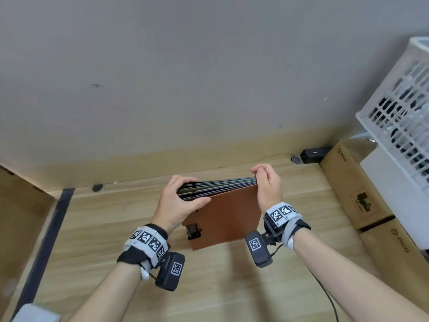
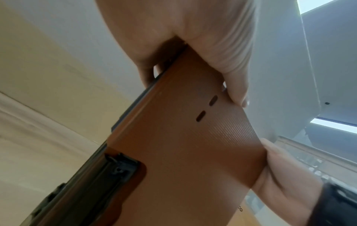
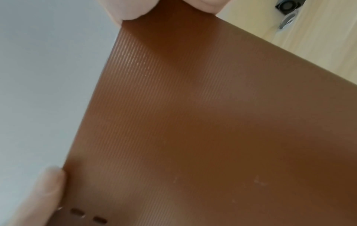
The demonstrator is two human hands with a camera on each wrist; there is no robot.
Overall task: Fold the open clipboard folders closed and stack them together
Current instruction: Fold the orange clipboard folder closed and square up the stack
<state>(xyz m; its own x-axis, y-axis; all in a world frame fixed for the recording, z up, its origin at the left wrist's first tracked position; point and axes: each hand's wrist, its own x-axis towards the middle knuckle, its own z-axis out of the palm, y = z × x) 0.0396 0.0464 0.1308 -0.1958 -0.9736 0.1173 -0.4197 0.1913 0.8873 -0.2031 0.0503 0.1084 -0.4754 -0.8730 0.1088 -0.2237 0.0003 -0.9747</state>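
Observation:
A stack of closed clipboard folders (image 1: 222, 212) stands on edge on the wooden desk (image 1: 97, 228), tilted toward me, its brown ribbed cover (image 2: 183, 145) (image 3: 203, 122) facing me. Dark folder edges (image 1: 218, 184) show along the top. A black clip (image 1: 193, 231) sits at the lower left of the brown cover. My left hand (image 1: 178, 201) grips the stack's upper left corner, thumb on the brown cover. My right hand (image 1: 267, 184) pinches the upper right corner. The folders behind the brown one are mostly hidden.
Cardboard boxes (image 1: 352, 187) stand at the right, with a white slotted basket (image 1: 404, 112) above them. A small black device (image 1: 313, 155) and a grommet (image 1: 295, 159) sit by the wall. Another cardboard box (image 1: 21, 212) is at the left. A cable (image 1: 329, 300) trails across the desk.

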